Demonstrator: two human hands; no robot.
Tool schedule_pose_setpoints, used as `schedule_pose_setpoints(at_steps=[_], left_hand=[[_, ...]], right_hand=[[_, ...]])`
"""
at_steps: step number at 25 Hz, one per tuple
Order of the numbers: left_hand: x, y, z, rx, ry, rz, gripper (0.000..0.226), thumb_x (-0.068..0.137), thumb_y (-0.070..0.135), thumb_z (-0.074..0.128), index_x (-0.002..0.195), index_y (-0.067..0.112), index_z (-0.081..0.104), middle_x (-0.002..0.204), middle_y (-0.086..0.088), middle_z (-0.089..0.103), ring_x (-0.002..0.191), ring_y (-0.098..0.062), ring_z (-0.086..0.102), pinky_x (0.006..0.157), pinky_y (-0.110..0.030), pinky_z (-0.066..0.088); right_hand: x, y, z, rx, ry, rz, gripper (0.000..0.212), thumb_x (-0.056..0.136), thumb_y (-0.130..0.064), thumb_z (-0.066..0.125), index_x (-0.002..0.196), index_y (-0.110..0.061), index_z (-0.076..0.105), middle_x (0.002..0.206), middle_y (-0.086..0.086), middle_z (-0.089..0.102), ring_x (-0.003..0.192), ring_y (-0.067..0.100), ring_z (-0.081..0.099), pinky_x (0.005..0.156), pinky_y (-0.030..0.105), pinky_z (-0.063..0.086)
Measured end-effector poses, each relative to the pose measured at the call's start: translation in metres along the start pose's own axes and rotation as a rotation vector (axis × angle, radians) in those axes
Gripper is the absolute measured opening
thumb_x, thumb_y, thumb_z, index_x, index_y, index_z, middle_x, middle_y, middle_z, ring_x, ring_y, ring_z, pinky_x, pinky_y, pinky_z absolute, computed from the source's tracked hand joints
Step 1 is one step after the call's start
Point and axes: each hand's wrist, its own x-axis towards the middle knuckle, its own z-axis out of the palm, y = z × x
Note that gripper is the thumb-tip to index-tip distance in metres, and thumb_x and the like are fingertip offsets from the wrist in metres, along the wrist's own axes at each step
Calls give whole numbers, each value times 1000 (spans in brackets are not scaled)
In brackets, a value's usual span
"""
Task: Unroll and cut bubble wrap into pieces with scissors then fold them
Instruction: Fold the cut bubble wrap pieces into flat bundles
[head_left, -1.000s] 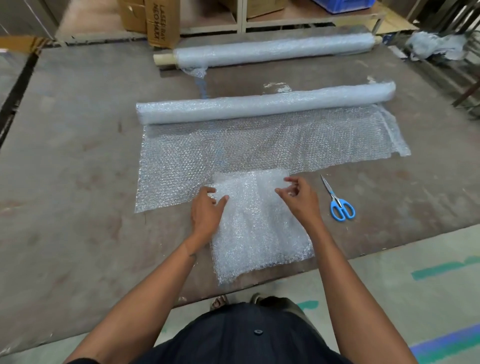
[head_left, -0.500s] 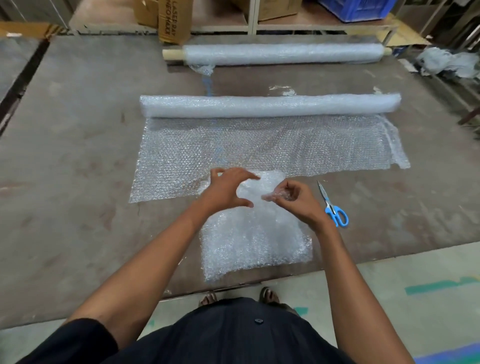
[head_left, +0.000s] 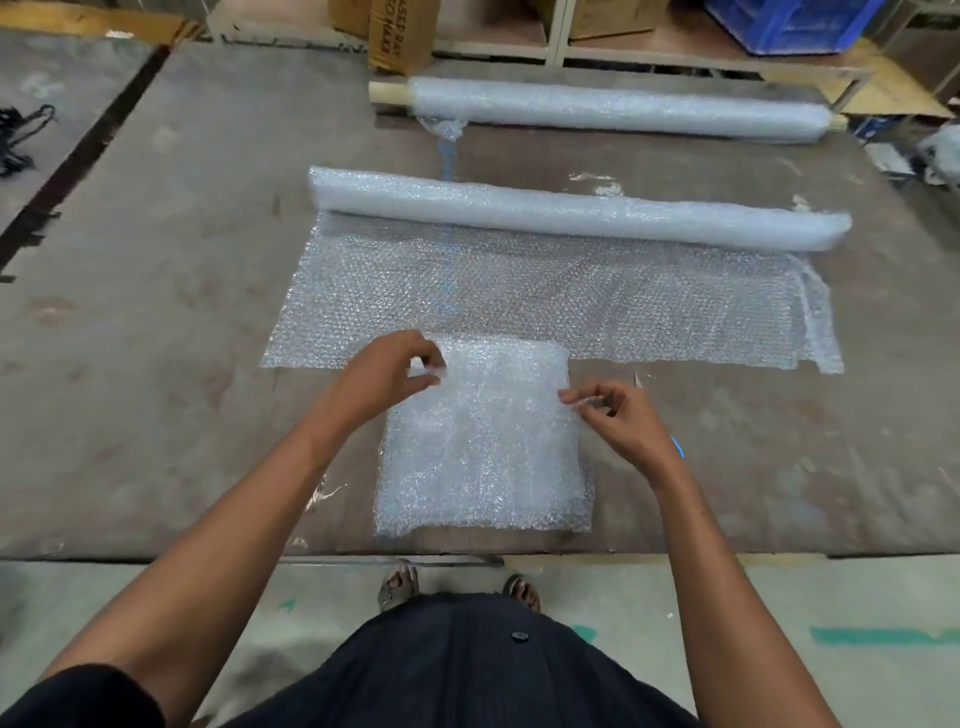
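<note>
Both hands pinch the cut bubble wrap piece (head_left: 483, 441), lying just in front of the unrolled sheet (head_left: 545, 296): left hand (head_left: 384, 376) at its far-left corner, right hand (head_left: 618, 415) at its right edge, seemingly to fold it.

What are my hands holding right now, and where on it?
Both hands pinch the folded bubble wrap piece: left hand near its far left corner, right hand at its right edge.

Bare forearms, a short dark sleeve (head_left: 78, 696) at seven o'clock, dark buttoned shirt (head_left: 467, 670), open sandals (head_left: 399, 582) on both feet
</note>
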Motion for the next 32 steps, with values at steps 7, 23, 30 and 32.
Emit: schedule_pose_setpoints(at_steps=[7, 23, 30, 32], left_hand=[[-72, 3, 30, -76, -14, -26, 26, 88, 13, 85, 92, 38, 78, 93, 18, 60, 72, -6, 53, 60, -16, 38], [-134, 29, 44, -230, 40, -176, 38, 77, -13, 83, 95, 21, 83, 98, 7, 71, 90, -7, 67, 76, -18, 52], [-134, 26, 51, -141, -37, -80, 37, 81, 3, 88, 96, 36, 79, 99, 15, 65, 82, -9, 64, 69, -26, 53], [-132, 22, 54, -91, -59, -12, 31, 85, 6, 86, 98, 33, 78, 100, 14, 62, 84, -1, 61, 72, -13, 48]], right_hand=[[-40, 21, 17, -54, -86, -43, 38, 86, 11, 59, 83, -20, 80, 110, -12, 80, 119, 6, 70, 104, 43, 56], [-89, 58, 32, -595, 161, -592, 43, 79, 12, 77, 116, -9, 74, 114, 10, 63, 118, 27, 63, 95, 33, 53], [-88, 46, 46, -345, 359, -347, 48, 69, 28, 69, 99, -8, 77, 110, -3, 58, 100, 18, 63, 87, 27, 55], [-84, 50, 46, -317, 350, -358, 52, 62, 33, 64, 95, -5, 77, 109, 0, 62, 104, 20, 66, 88, 36, 58]])
